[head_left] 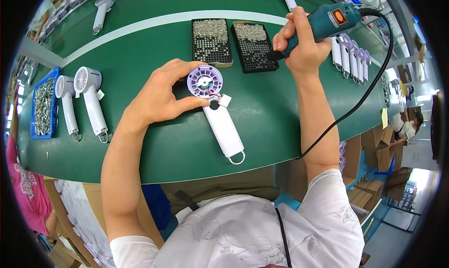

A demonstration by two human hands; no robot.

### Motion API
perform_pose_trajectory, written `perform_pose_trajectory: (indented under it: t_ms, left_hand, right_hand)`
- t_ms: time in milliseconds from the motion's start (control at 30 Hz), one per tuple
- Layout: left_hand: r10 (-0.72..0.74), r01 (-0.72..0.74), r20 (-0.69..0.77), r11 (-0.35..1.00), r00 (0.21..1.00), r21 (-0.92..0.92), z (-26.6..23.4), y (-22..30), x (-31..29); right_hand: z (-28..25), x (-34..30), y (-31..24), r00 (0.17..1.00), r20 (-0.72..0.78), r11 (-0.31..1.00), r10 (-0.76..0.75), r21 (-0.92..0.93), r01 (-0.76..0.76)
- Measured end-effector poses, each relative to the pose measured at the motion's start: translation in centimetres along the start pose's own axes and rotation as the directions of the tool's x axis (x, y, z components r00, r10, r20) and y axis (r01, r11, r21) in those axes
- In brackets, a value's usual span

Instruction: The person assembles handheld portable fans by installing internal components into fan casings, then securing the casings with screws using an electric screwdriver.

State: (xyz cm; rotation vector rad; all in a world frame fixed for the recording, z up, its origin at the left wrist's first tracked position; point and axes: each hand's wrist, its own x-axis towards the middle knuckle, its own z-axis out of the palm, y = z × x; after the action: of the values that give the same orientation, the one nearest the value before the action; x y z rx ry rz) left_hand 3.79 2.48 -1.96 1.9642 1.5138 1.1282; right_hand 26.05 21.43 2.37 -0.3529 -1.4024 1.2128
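The left hand (159,95) is curving half open around the purple-rimmed round head of a white plastic handheld fan (224,130), thumb near, fingers far, gripping it from the left; the fan is lying mid-way across the green smooth tabletop (271,118), its handle slanting near and right, its metal loop ending close to the curving near edge; the right hand (306,48) is wrapping closed around a teal-bodied electric screwdriver (329,22), whose dark nose is pointing left at the right one of two black rectangular trays of small metal pieces (262,70); I cannot tell whether it is touching; green surface is stretching between handle and right forearm; two white fans (91,106) are lying well left.
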Motion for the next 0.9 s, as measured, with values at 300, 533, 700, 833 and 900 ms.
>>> perform_pose_trajectory:
  t_ms: [300, 533, 700, 833, 900]
  left_hand:
    - [-0.036, 0.036, 0.037, 0.999, 0.999, 0.0, -0.1, 0.2, 0.1]
    - [-0.037, 0.037, 0.013, 0.999, 0.999, -0.011, -0.1, 0.0, -0.1]
    - [-0.024, 0.024, 0.004, 0.999, 1.0, -0.027, 0.2, 0.2, -0.1]
    - [-0.011, 0.011, 0.007, 1.0, 1.0, -0.003, 0.2, 0.1, -0.2]
    - [0.027, -0.027, -0.004, 1.0, 1.0, -0.004, 0.3, 0.1, -0.1]
  right_hand:
    - [-0.1, 0.1, 0.4, 0.999, 0.033, 0.998, -0.041, -0.055, 0.043]
    - [0.9, -0.2, 0.2, 0.996, 0.072, 0.993, -0.052, -0.105, 0.059]
    - [0.8, -0.2, -0.5, 1.0, 0.014, 0.997, -0.014, -0.079, 0.015]
    - [1.9, -0.1, -2.4, 0.998, 0.036, 0.997, -0.043, 0.06, 0.041]
    - [3.0, 0.0, -3.2, 0.996, 0.067, 0.993, -0.064, 0.098, 0.057]
